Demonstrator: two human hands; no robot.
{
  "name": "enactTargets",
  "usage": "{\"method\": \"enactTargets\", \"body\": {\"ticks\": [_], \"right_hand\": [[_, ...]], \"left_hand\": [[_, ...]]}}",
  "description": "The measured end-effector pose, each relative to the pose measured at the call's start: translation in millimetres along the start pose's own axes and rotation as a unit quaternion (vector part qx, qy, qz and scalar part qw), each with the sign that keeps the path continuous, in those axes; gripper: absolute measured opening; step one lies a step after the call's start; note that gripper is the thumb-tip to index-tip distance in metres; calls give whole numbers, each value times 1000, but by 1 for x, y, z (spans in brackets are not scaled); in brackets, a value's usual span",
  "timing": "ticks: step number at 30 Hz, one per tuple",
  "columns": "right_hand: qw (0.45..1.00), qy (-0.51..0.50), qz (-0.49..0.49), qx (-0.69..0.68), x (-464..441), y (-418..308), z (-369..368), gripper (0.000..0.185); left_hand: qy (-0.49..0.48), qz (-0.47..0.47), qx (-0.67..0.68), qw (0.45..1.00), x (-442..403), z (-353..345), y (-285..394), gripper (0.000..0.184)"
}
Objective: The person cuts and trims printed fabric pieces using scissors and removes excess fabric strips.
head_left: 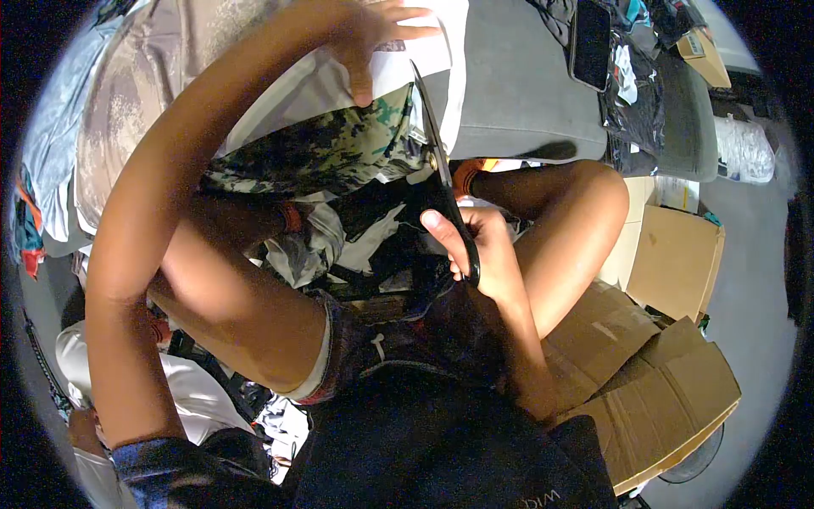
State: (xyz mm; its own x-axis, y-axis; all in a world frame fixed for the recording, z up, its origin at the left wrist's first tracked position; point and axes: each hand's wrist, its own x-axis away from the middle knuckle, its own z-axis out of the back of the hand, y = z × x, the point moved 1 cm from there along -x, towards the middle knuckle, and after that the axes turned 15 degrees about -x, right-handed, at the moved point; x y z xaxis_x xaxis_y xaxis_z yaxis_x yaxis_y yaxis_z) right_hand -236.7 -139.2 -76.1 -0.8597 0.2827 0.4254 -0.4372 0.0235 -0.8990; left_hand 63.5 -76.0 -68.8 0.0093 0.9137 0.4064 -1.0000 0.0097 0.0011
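A: First, where to look?

B: To the upper centre of the frame, at camouflage cloth, with left hand open, fingers spread, thumb at its upper edge, and right hand gripping scissors, blades angled up by its right side.

A: And to worry about?

B: About nicked left fingers, from long blades pointed so near. About a crooked cut, from loose, folded cloth. About snipping white material behind, from layers lying close. About a scratched bare leg, from a careless drop.
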Motion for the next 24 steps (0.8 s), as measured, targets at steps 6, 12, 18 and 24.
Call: {"method": "enactTargets", "body": {"ticks": [6,12,18,24], "right_hand": [[999,-14,-29,-19,2,0,2,48],[988,-110,-16,-110,7,18,11,49],[994,-93,-48,-24,-17,-3,13,48],[998,-46,-37,-5,-31,-13,5,52]], "left_hand": [[29,-18,14,999,2,-2,-2,137],[127,-78,126,981,13,-3,-8,110],[254,-88,116,956,17,-22,-15,93],[241,58,-12,969,16,-40,-12,85]]}}
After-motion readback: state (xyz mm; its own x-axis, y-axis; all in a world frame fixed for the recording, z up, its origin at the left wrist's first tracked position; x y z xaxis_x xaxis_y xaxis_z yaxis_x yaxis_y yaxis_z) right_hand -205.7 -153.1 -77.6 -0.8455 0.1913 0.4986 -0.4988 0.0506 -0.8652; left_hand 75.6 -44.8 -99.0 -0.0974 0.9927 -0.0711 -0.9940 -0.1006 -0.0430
